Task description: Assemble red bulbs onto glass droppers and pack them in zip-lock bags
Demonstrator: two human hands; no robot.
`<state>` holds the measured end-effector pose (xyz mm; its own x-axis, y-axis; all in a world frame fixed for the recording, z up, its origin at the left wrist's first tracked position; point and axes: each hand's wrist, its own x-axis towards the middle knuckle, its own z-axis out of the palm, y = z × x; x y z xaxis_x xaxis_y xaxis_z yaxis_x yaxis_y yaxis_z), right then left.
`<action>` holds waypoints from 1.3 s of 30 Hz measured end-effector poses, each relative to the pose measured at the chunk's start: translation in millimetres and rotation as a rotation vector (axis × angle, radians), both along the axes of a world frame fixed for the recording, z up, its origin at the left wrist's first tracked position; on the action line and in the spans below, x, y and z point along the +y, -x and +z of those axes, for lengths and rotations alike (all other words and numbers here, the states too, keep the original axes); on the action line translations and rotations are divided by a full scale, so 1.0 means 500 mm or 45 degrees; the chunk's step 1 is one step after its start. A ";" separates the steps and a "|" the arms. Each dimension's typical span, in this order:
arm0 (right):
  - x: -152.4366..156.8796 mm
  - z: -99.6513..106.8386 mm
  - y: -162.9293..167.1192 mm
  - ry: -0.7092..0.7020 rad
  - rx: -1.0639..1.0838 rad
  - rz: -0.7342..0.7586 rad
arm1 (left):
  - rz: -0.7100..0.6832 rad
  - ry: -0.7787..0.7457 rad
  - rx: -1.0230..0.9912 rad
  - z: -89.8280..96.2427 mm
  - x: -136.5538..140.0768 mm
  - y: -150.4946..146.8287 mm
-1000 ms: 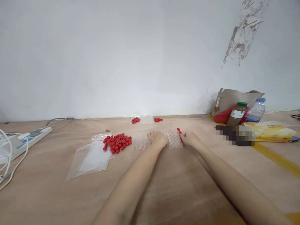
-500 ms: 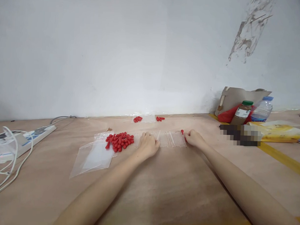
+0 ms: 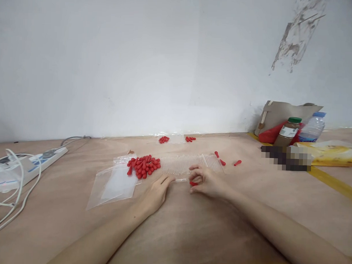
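Note:
My left hand (image 3: 157,193) is closed with its fingertips on one clear dropper tube (image 3: 180,180), which points right, low over the table. Facing the tube's free end, my right hand (image 3: 206,181) pinches a red rubber dropper bulb (image 3: 193,183); a small gap separates the two pieces. Behind the hands lies a row of clear tubes (image 3: 177,164) set side by side. At its left end is a heap of red bulbs (image 3: 143,166), partly over a clear plastic bag (image 3: 113,187). A few loose bulbs (image 3: 237,163) lie off the row's right end.
By the wall, another clear bag (image 3: 176,139) lies with small groups of red bulbs at its sides. A power strip (image 3: 52,157) with white cables is at the left. On the right stand a green-capped bottle (image 3: 288,132), a clear bottle (image 3: 312,127) and a yellow packet (image 3: 331,154).
My left hand has drawn a tube from the row toward me. My right hand has come left from the row's right end with a red bulb. Loose bulbs now show there.

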<state>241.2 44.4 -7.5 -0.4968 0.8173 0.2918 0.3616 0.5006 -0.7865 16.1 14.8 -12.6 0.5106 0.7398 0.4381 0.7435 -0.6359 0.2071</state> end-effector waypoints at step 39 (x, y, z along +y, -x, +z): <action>-0.017 -0.041 0.003 -0.439 -0.022 -0.044 | -0.281 -0.116 0.015 -0.010 0.009 0.003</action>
<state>239.5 35.8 -28.0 -0.4779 0.6884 0.5456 0.3947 0.7232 -0.5668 14.4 19.2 -17.7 0.6613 0.5672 0.4909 0.5863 -0.7990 0.1334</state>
